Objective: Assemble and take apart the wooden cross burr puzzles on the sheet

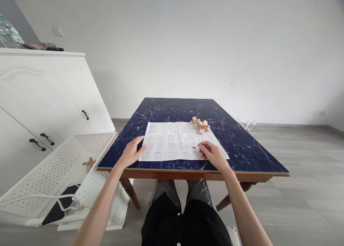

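Observation:
A large white sheet of printed paper (172, 142) lies creased on the dark blue marbled table (172, 110). My left hand (132, 152) rests at its left edge, thumb and fingers apart, holding nothing. On the right part of the sheet, my right hand (212, 153) lies with its fingers loosely curled in; nothing shows between them. A small dark spot (194, 147) is just left of those fingertips. At the sheet's far right corner sit wooden interlocking puzzle pieces (203, 126), joined in star-like shapes, apart from both hands. The print is too small to read.
Left of the table stands a white perforated basket (51, 170) holding a wooden piece (89, 163), a black flat object (60, 205) and a white cable (37, 196). A white cabinet (53, 85) is behind it. Plastic bottles (249, 125) stand on the floor by the wall.

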A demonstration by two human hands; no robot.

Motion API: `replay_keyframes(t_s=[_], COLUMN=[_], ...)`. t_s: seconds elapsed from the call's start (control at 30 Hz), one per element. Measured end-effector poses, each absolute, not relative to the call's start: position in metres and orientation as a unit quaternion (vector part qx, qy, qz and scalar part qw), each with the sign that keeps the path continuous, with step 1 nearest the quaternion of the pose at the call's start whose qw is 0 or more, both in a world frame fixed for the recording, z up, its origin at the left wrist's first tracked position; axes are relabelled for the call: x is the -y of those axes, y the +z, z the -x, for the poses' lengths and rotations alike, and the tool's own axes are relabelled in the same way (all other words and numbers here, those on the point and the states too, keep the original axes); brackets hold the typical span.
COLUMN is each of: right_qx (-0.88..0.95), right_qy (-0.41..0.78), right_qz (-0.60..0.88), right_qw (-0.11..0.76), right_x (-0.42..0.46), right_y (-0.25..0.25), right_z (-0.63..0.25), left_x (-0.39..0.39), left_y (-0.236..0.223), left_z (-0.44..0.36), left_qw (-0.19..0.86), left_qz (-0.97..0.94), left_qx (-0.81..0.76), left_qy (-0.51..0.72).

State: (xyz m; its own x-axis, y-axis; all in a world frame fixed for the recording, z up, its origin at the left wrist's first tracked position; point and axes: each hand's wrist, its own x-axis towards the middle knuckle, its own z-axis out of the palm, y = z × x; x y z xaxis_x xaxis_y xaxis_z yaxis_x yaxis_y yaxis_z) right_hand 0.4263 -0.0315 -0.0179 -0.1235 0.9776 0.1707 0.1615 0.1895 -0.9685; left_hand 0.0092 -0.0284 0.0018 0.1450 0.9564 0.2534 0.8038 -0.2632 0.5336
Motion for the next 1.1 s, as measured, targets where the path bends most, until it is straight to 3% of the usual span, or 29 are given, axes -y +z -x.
replay_keyframes(t_s=[1.1], right_qx=[0.611], right_qy=[0.431], right_qz=[0.475], right_qw=[0.463], right_x=[0.0346], right_y=[-0.0148], right_z=[-0.4253], left_x=[0.0339], left_y=[0.0112], left_z=[-0.0170], left_qw=[0.135], left_qz=[-0.747], left_qx=[-0.585], left_qy=[0.287])
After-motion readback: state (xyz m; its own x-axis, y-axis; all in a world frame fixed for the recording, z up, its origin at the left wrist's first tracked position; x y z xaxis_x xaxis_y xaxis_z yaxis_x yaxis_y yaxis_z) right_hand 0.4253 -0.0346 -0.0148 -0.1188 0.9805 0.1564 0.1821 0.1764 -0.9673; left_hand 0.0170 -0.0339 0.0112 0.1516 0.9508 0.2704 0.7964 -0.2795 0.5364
